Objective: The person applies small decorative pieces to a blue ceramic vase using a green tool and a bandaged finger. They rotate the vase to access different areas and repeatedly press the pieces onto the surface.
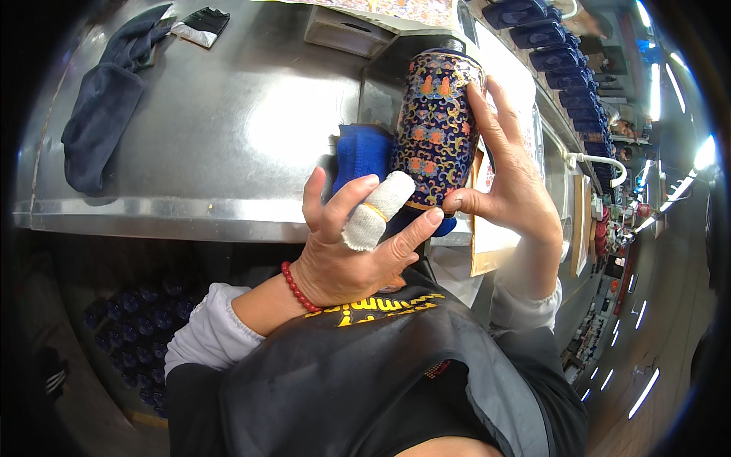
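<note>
A dark blue vase (pixel 438 126) with a dense floral pattern in orange, yellow and light blue lies lengthwise away from me. My right hand (pixel 518 171) grips its right side, with the thumb near the close end. My left hand (pixel 358 244) has its fingers spread. Its index fingertip meets the lower edge of the vase, and a white cloth cover (pixel 381 209) held by a yellow band wraps one finger. Beside the vase on the left is a folded blue cloth (pixel 362 156).
A shiny metal worktop (pixel 228 152) stretches to the left, with a dark cloth (pixel 103 114) and a small black-and-silver packet (pixel 202 27) on it. A metal box (pixel 349 32) stands behind. Dark blue vessels sit below (pixel 141 327) and in a row at upper right (pixel 552 61).
</note>
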`<action>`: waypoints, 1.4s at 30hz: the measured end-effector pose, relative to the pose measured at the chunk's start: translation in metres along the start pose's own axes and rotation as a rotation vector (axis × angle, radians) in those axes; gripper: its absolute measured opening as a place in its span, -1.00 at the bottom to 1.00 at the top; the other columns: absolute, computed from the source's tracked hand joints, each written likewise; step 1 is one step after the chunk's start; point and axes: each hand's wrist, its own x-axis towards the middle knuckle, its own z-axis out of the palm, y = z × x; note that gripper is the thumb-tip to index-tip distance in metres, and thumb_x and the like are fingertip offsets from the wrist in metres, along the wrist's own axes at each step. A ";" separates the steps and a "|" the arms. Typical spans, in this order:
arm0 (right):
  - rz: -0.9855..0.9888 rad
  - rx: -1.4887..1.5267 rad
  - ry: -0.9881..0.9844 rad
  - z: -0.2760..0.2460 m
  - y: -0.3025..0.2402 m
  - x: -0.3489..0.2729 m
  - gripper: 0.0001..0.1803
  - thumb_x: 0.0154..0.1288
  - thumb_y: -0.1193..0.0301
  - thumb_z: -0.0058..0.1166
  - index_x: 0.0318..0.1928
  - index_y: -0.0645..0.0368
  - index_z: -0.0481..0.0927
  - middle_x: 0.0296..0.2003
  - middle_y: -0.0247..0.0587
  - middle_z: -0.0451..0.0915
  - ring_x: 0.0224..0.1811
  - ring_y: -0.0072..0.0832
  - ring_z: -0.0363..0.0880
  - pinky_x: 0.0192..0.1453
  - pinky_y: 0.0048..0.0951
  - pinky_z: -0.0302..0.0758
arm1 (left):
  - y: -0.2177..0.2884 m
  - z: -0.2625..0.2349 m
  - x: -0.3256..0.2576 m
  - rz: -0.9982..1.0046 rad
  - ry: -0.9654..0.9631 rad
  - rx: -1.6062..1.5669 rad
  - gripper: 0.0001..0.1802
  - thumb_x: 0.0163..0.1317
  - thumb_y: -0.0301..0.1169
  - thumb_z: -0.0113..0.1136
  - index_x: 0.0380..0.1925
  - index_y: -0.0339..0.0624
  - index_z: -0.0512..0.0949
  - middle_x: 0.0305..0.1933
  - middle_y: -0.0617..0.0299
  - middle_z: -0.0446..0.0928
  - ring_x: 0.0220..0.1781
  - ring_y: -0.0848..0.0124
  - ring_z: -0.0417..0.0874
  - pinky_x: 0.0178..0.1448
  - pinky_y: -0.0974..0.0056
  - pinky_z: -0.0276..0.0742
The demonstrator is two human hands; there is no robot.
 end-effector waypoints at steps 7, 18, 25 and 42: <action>-0.006 -0.004 0.003 0.000 -0.001 0.000 0.43 -0.24 -0.33 0.52 0.60 0.08 0.19 0.55 0.51 -0.06 0.57 0.40 0.07 0.54 0.14 0.24 | 0.001 -0.002 0.001 -0.024 -0.040 0.019 -0.44 0.14 0.02 0.44 0.19 0.27 0.71 0.29 0.04 0.33 0.42 0.11 0.19 0.65 -0.31 -0.27; 0.011 0.006 -0.006 -0.001 -0.002 0.000 0.44 -0.25 -0.31 0.54 0.60 0.10 0.19 0.56 0.48 -0.08 0.59 0.37 0.05 0.55 0.14 0.24 | 0.000 -0.002 -0.001 -0.021 -0.040 0.017 -0.47 0.24 0.04 0.35 0.19 0.19 0.71 0.23 0.05 0.43 0.39 0.11 0.25 0.63 -0.32 -0.19; 0.035 -0.006 -0.040 -0.006 -0.007 0.002 0.43 -0.23 -0.29 0.53 0.60 0.12 0.16 0.55 0.44 -0.04 0.33 0.07 0.46 0.44 0.04 0.40 | -0.002 -0.004 0.003 -0.044 -0.032 -0.037 -0.45 0.25 0.06 0.34 0.19 0.16 0.69 0.19 0.10 0.50 0.37 0.11 0.28 0.62 -0.31 -0.16; 0.012 0.035 -0.023 -0.003 -0.003 0.001 0.39 -0.17 -0.24 0.56 0.61 0.07 0.16 0.55 0.45 -0.07 0.27 0.06 0.47 0.42 0.01 0.42 | 0.001 0.000 0.024 0.021 -0.099 0.028 -0.25 0.32 0.29 0.13 0.34 0.08 0.57 0.41 0.07 0.37 0.49 0.08 0.18 0.59 -0.44 -0.33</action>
